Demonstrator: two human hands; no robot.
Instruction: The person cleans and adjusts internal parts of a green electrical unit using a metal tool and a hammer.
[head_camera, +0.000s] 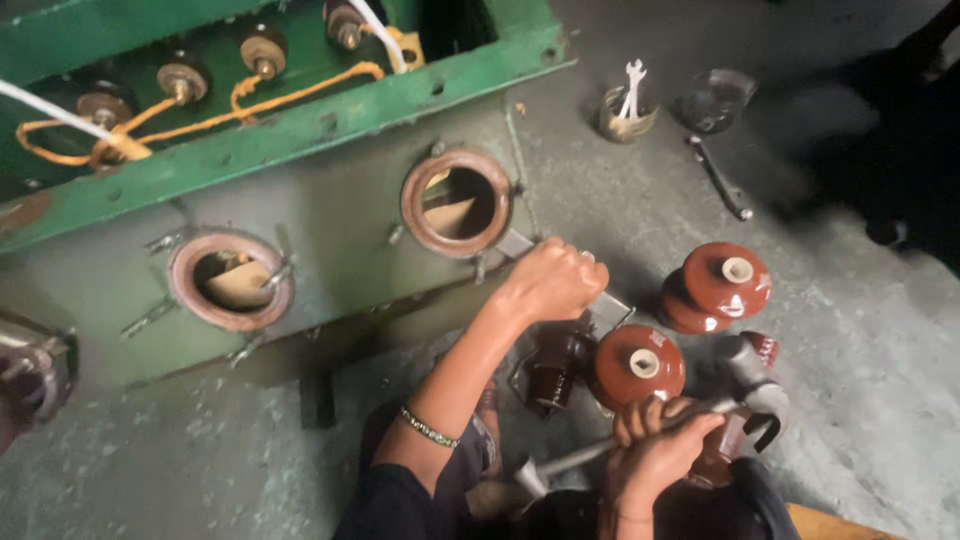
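Head view: left hand (552, 280) is closing into a fist on a flat grey metal bar (565, 275) lying just beside the right-hand round opening (456, 203) of the grey tank panel (330, 230); fingers are wrapping fully, no gap showing. Right hand (655, 450) is gripping the shaft of a steel hammer (700, 400), fingers curling tight near mid-handle, hammer head sitting just right of the near brown ceramic insulator (640, 363). That insulator is standing upright on the concrete floor (860, 330), between the two hands, below and right of the opening. A second brown insulator (718, 285) is standing upright just beyond it, apart from both hands. Judging by the glaze: insulators are looking heavy, rigid, slick and chip-prone, so best held around the body below the shed, not by the rim. A tin with a spanner (628, 110) is sitting well beyond, to the right of the opening.
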